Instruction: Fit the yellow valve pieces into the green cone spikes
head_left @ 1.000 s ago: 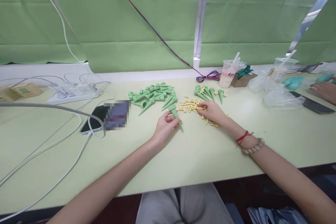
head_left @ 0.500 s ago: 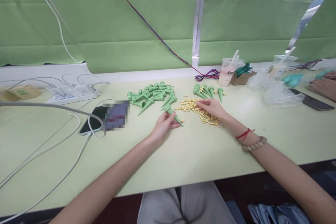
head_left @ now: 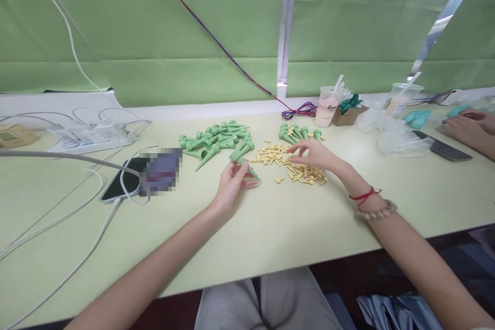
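Note:
My left hand (head_left: 231, 184) is closed around a green plastic watering spike (head_left: 240, 153), its tapered tip slanting down to the right. Over the heap of small yellow plastic pegs (head_left: 305, 172) hovers my right hand (head_left: 315, 154). Its thumb and forefinger are apart, with nothing visible between them. One yellow peg (head_left: 279, 180) lies apart, in front of the heap. Behind my left hand is a pile of green spikes (head_left: 211, 140). A smaller group of green spikes (head_left: 288, 135), some with yellow pegs by them, lies behind my right hand.
On the left are a phone (head_left: 121, 180), white cables (head_left: 102, 216) and a power strip (head_left: 93, 136). Toward the back right stand a drink cup (head_left: 326, 108), a cardboard box (head_left: 350, 116) and a second cup (head_left: 400, 100). Another person's hands (head_left: 469, 124) rest at the far right, beyond a dark phone (head_left: 444, 148).
My right hand has lifted off the yellow pegs, and its fingers have parted. My left hand keeps the green watering spike. The whole view has shifted slightly.

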`<state>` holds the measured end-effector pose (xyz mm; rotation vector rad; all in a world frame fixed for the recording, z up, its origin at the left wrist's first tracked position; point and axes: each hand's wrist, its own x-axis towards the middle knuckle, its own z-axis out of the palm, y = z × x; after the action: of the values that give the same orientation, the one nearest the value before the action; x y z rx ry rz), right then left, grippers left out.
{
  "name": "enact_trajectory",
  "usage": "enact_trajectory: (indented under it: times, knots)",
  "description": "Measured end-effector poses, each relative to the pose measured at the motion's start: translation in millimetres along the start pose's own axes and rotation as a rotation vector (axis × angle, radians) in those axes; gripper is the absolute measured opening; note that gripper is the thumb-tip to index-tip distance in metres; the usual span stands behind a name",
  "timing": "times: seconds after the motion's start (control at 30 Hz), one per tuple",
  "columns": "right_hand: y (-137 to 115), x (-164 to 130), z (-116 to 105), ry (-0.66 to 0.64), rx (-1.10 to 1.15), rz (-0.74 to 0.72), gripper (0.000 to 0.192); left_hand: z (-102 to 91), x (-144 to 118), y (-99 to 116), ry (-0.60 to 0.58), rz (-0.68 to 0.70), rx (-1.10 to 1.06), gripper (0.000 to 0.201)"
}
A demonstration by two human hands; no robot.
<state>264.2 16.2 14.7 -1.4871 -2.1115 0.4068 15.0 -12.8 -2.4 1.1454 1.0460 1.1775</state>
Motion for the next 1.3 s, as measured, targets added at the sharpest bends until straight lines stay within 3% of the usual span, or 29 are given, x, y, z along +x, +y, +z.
enact_trajectory:
  times: [0.2,0.37,0.57,0.7,0.83,0.9,1.0,1.1,1.2,1.3]
  knots:
    - [-10.7,1.5,30.4,-0.045,-0.109,-0.004,0.040,4.5,-3.3,-0.6,-0.052,-0.054,0.026,0.026]
    - [-13.1,4.3,36.7,0.036,-0.129,0.050,0.020,5.5,-5.2,0.4,-0.088,-0.089,0.044,0.026]
    - [-5.4,8.4,36.2,0.235,0.036,0.046,0.017,6.0,-7.3,4.4,-0.132,-0.082,0.055,0.025]
    - [-2.7,10.2,36.3,0.327,0.067,0.095,0.017,7.1,-11.5,6.4,-0.319,-0.115,-0.012,0.024]
    - [-6.9,9.7,35.9,0.394,0.079,0.098,0.019,9.7,-18.7,4.5,-0.624,-0.291,-0.102,0.024]
    - [-10.3,9.2,36.4,0.405,0.106,0.087,0.018,11.1,-21.0,2.4,-0.676,-0.337,-0.119,0.021]
    - [-16.6,8.9,37.7,0.387,0.268,0.090,0.018,12.1,-20.4,-0.9,-0.641,-0.313,-0.124,0.017]
    - [-25.2,8.5,38.3,0.333,0.569,0.169,0.020,11.4,-16.4,-3.8,-0.569,-0.257,-0.124,0.017]
    - [-35.3,6.5,37.2,0.263,0.864,0.280,0.023,9.6,-12.1,-5.0,-0.466,-0.165,-0.107,0.022]
    - [-43.6,2.9,36.0,0.180,1.007,0.320,0.024,7.3,-9.5,-2.6,-0.343,-0.081,-0.095,0.025]
